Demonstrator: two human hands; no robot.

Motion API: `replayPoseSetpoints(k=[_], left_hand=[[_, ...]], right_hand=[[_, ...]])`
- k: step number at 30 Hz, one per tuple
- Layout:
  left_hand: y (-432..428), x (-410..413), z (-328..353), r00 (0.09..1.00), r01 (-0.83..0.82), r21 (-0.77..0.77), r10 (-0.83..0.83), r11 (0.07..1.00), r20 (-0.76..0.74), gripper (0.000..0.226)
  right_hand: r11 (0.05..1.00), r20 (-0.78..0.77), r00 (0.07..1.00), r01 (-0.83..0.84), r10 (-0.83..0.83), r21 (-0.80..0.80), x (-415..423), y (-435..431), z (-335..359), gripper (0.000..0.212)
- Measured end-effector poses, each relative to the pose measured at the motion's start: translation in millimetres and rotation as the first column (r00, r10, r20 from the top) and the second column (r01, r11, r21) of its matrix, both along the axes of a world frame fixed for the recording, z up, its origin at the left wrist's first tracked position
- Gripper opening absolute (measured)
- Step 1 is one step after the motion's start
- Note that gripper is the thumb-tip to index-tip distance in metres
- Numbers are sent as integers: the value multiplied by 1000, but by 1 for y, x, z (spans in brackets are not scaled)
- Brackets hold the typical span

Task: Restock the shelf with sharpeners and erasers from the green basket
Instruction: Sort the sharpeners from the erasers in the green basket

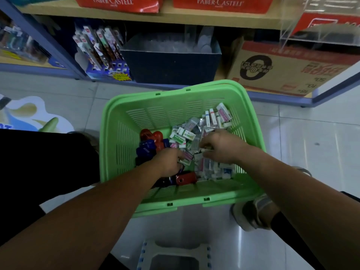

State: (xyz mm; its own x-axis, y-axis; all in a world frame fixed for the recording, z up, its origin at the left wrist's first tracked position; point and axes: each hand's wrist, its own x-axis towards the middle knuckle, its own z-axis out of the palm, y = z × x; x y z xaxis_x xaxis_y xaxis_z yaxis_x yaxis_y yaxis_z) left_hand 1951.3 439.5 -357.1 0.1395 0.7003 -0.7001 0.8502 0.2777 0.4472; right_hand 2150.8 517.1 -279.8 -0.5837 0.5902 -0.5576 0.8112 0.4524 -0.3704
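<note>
Floor (311,149) rings basket (120,137) (2 hands (170,161) (221,146) grip erasers (183,136)).

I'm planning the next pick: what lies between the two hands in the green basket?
Head view: small wrapped erasers fill the gap between the left hand and the right hand, inside the green basket; it is not bare.

The green basket (120,106) is set on the tiled floor (311,137), just before the front edge of the bottom shelf (272,96). A printed sticker (29,114) is laid at the floor's left, a stool (175,254) at its near edge. A pen display (103,55), dark box (171,67) and cardboard box (282,71) are shelved side by side.
</note>
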Motion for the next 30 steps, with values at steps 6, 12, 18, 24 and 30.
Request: replayPoseSetpoints(k=[6, 12, 18, 24, 30], left_hand=[[7, -5, 1, 933, 241, -6, -233, 971, -273, 37], [23, 4, 4, 954, 120, -24, -122, 993, -274, 46], [5, 11, -12, 951, -184, 271, 241, 945, -196, 40], [-6, 8, -21, 932, -119, 305, 212, 945, -295, 60], [1, 4, -19, 947, -124, 176, 169, 977, -273, 77]], right_hand=[[909, 317, 878, -406, 358, 98, -10, -17, -3, 56], [939, 262, 926, -314, 271, 139, -5, -11, -3, 53], [954, 268, 940, -258, 212, 150, -7, -8, -6, 59], [948, 345, 913, -282, 218, 147, -17, -8, -4, 65], [955, 334, 920, -263, 205, 137, -19, -5, -3, 62]])
